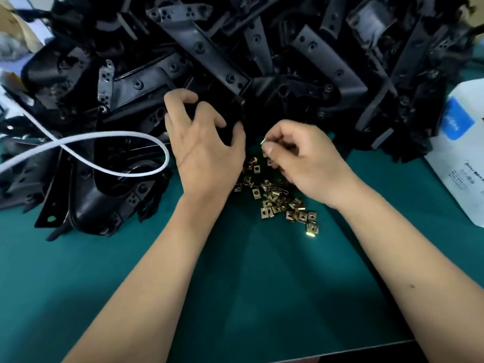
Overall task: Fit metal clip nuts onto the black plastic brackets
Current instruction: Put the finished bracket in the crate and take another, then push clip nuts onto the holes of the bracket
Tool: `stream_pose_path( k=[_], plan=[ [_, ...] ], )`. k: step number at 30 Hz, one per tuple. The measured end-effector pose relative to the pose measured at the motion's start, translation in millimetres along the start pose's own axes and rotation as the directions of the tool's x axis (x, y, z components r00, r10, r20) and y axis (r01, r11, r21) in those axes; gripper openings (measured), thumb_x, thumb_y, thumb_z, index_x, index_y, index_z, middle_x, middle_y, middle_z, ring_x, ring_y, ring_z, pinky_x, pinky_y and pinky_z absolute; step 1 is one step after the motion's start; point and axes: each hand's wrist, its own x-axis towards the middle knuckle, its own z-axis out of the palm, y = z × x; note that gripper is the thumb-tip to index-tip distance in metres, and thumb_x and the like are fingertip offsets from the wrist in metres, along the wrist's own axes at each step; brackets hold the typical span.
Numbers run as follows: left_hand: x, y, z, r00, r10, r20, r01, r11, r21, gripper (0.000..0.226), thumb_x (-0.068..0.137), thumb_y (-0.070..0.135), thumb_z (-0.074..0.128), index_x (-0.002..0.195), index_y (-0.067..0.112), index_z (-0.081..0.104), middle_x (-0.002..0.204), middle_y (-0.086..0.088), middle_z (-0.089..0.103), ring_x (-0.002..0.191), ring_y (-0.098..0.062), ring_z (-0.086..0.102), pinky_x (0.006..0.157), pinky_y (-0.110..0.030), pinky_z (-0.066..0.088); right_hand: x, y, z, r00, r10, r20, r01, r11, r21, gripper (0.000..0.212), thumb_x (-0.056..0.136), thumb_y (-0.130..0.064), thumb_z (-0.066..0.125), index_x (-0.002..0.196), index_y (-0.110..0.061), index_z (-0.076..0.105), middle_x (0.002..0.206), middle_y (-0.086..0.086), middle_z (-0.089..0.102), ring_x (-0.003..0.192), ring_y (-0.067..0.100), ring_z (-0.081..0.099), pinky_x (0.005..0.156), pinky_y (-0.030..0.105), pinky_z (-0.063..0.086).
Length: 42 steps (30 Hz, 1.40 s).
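My left hand (203, 150) grips a black plastic bracket (222, 113) at the front of a big heap of black brackets (262, 61). Just to its right, my right hand (306, 158) pinches one brass-coloured metal clip nut (264, 143) between thumb and fingertips, close to the bracket's edge. Beneath both hands several loose clip nuts (282, 203) lie scattered on the green mat (248, 284).
A white cable (110, 137) loops over brackets at the left. A white bag with a blue label (461, 142) lies at the right edge. The mat's front edge (340, 348) runs along the bottom. Paper and cardboard sit at the far left.
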Motion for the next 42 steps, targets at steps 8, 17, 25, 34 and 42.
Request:
stream_pose_path(
  k=[8,17,25,34,42],
  plan=[
    [4,11,-18,0.977,0.13,-0.17,-0.166,0.96,-0.223,0.041,0.107,0.04,0.046,0.088,0.004,0.054,0.083,0.01,0.047,0.083,-0.023,0.046,0.076,-0.025,0.032,0,-8,-6,0.95,0.23,0.211,-0.31,0.764,0.566,0.038,0.109,-0.024,0.037,0.073,-0.018,0.046,0.061,-0.001,0.036,0.05,0.016,0.027,0.04,0.024,0.012],
    [13,15,-26,0.877,-0.295,0.378,0.453,0.251,-0.856,0.051,0.114,0.032,0.023,0.093,0.003,0.06,0.086,-0.004,0.068,0.082,-0.015,0.064,0.075,-0.031,0.054,0,-4,-8,0.967,0.237,0.089,-0.238,0.731,0.639,0.019,0.104,-0.013,0.057,0.098,-0.005,0.073,0.073,0.008,0.064,0.05,0.008,0.04,0.04,0.018,0.026],
    [-1,7,-14,0.964,-0.078,0.254,0.231,0.721,-0.653,0.045,0.108,0.026,0.032,0.126,0.006,0.068,0.133,-0.016,0.062,0.127,-0.019,0.059,0.107,-0.042,0.051,1,-4,-11,0.929,0.243,0.278,-0.368,0.676,0.639,0.055,0.084,-0.067,0.063,0.085,-0.013,0.076,0.076,0.009,0.064,0.05,0.01,0.04,0.041,0.019,0.026],
    [1,20,-16,0.876,0.481,-0.046,-0.438,0.75,-0.495,0.038,0.096,-0.002,0.04,0.122,-0.015,0.064,0.147,-0.05,0.032,0.146,-0.053,0.033,0.12,-0.056,0.032,-1,-4,-11,0.91,0.132,0.394,-0.396,0.563,0.726,0.03,0.088,-0.035,0.066,0.099,-0.007,0.07,0.076,0.007,0.062,0.047,0.003,0.037,0.038,0.013,0.028],
    [2,20,-17,0.921,0.383,-0.066,-0.368,0.805,-0.465,0.035,0.099,-0.01,0.042,0.129,-0.018,0.058,0.151,-0.055,0.014,0.148,-0.064,0.017,0.121,-0.065,0.024,-1,-3,-7,0.87,0.181,0.46,-0.494,0.295,0.818,0.015,0.088,-0.025,0.063,0.098,-0.014,0.067,0.072,0.007,0.059,0.043,0.0,0.038,0.035,0.009,0.028]
  ],
)
